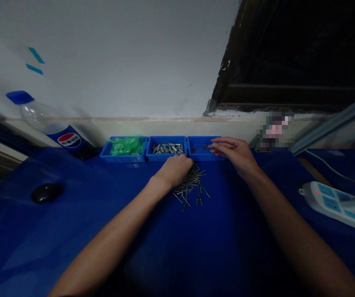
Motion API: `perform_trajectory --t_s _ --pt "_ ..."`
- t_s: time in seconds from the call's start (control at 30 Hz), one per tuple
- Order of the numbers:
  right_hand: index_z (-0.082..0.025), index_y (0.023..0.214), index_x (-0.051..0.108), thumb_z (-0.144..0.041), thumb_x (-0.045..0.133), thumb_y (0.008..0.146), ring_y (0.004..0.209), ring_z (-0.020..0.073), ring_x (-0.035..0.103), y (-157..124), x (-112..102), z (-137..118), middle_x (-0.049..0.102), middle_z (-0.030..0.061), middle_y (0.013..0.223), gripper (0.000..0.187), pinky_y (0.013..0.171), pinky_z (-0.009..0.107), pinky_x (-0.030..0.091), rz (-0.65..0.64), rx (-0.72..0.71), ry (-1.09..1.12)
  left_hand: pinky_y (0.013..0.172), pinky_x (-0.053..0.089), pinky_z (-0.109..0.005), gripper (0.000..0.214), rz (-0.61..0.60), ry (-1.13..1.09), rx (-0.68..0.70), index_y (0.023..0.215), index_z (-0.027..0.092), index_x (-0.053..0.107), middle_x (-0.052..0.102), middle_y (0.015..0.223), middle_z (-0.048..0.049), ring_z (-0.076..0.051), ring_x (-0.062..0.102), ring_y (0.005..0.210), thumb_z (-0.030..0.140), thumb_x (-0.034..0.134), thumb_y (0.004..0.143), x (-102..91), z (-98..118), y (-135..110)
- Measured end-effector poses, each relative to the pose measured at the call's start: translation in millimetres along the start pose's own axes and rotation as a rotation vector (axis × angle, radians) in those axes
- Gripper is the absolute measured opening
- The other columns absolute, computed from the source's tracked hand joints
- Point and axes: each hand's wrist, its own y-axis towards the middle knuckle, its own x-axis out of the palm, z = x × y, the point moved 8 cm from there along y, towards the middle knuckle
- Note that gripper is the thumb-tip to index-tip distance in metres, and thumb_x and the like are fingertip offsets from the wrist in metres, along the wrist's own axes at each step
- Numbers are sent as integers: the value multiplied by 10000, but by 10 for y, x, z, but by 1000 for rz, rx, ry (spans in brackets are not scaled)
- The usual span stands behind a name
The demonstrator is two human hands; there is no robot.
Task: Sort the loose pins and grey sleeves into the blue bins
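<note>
Thin brass-coloured metal pins piled front-left of rightmost blue plastic bin, left hand curled at pile, right hand bent over bin, can't tell if either grips.

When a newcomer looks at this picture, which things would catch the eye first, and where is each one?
Probably the bright green plastic in the leftmost blue bin, near the wall, stands out first. Next comes the pile of thin pins on the blue tabletop, with the left hand at its far end and the right hand at the rightmost blue bin. A blue-capped bottle is at far left.
</note>
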Motion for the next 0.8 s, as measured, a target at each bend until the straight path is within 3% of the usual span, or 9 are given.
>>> perform_trajectory --t_s 0.13,0.47,0.63,0.8 --pt "-246 966 798 -363 802 780 866 243 766 -17 61 -25 821 69 926 220 852 443 602 -53 -12 -2 841 591 -398 369 -42 198 -35 1143 115 741 763 1099 -190 -285 760 971 -2 449 950 49 21 8" --pt "-258 952 796 -379 788 805 856 239 765 -32 153 0 817 61 907 191 812 429 609 -124 -10 16 811 583 -359 282 -17 216 23 1053 124 719 749 1059 -158 -261 752 943 -4 498 934 122 7 24" --pt "-260 929 809 -380 810 782 830 231 761 -34 192 26 813 54 866 190 770 401 595 -154 -3 29 772 551 -320 323 -12 143 37 1090 149 713 746 1073 -135 -232 742 923 -18 498 916 103 -6 8" --pt "-267 917 814 -376 816 781 828 224 762 -46 215 50 824 48 885 174 762 391 585 -176 18 20 812 530 -293 364 76 -45 113 1127 144 739 767 1024 -100 -191 715 920 -22 541 871 -104 -33 -17"
